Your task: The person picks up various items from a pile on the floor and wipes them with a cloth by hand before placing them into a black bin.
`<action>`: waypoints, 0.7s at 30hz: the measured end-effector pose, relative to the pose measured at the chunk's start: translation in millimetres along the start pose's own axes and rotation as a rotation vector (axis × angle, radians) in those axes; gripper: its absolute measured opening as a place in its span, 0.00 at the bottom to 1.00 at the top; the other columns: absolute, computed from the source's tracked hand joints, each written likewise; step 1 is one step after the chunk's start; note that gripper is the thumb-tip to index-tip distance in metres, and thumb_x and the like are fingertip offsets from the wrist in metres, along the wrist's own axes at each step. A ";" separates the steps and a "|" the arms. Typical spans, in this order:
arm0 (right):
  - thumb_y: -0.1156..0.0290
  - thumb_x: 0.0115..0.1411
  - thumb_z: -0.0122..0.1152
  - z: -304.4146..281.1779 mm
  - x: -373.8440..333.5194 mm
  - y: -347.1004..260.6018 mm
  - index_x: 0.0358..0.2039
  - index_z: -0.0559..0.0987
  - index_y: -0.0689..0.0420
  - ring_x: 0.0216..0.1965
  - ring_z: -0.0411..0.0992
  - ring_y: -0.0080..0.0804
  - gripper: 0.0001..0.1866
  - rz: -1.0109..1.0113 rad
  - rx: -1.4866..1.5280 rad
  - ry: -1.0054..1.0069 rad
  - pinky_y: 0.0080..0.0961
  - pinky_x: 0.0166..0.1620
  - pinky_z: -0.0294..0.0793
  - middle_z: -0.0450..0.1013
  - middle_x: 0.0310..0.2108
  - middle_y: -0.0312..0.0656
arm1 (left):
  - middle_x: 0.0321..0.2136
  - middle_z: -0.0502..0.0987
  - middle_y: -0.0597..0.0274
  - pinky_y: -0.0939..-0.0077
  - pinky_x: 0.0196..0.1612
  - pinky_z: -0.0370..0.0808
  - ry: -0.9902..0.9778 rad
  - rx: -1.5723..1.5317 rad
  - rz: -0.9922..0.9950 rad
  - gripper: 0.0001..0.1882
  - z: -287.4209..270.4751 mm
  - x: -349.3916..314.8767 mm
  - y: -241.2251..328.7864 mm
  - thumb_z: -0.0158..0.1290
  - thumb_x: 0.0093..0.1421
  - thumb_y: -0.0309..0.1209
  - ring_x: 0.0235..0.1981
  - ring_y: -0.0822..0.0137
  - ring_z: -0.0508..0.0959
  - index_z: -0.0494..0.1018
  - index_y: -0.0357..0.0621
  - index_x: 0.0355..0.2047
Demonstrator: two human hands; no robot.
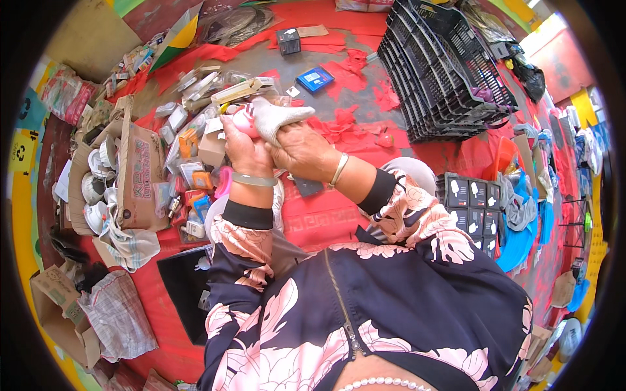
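In front of me my left hand [245, 144] is closed around a small rounded pink and white thing [244, 122], whose kind I cannot make out. A whitish cloth [279, 116] is gripped in my right hand [301, 151] and lies against the pink and white thing. My wrists are close together. Just beyond and left of my hands is a pile of small packages [207, 88], with an opened small carton [212, 142] next to my left hand.
A carton [140, 176] of white domed items stands at left, above a woven sack [120, 313]. Stacked black plastic crates [443, 72] are at far right. Small black boxes [468, 208] stand in rows at right. A blue packet [315, 79] and dark box [288, 41] lie ahead on the red floor covering.
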State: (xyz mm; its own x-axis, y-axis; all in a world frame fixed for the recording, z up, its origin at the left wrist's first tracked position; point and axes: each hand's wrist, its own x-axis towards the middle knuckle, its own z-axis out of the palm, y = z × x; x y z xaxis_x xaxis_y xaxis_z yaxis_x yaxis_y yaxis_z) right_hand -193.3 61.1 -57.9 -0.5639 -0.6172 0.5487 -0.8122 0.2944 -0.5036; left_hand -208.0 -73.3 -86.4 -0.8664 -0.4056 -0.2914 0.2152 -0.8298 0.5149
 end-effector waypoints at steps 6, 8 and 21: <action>0.56 0.58 0.44 -14.1 3.3 -7.8 0.45 0.71 0.61 0.54 0.59 0.46 0.23 -0.228 -0.228 -0.017 0.40 0.59 0.49 0.67 0.46 0.49 | 0.46 0.70 0.50 0.62 0.54 0.64 -0.263 0.026 -0.081 0.33 8.1 -8.6 12.7 0.26 0.63 0.53 0.47 0.53 0.70 0.62 0.35 0.50; 0.55 0.56 0.46 -19.4 2.2 -2.6 0.41 0.74 0.57 0.52 0.61 0.40 0.20 -0.243 -0.328 -0.023 0.38 0.59 0.49 0.69 0.44 0.42 | 0.45 0.70 0.52 0.66 0.53 0.66 -0.325 -0.015 -0.163 0.28 20.4 -21.9 13.9 0.26 0.65 0.48 0.46 0.57 0.71 0.63 0.37 0.48; 0.68 0.49 0.51 -9.7 -5.3 5.6 0.37 0.75 0.56 0.45 0.66 0.41 0.14 -0.243 -0.374 -0.093 0.38 0.51 0.61 0.71 0.38 0.42 | 0.44 0.71 0.52 0.64 0.53 0.66 -0.271 0.006 -0.124 0.23 14.2 -13.3 9.7 0.30 0.65 0.42 0.46 0.58 0.71 0.64 0.37 0.48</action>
State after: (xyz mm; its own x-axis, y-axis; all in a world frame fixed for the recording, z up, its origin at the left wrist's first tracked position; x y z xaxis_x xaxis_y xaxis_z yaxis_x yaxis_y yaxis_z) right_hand -196.4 73.1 -57.1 -0.3485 -0.7590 0.5500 -0.9270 0.3657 -0.0828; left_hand -200.8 -70.6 -66.0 -0.9748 -0.1834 -0.1271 0.0983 -0.8642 0.4934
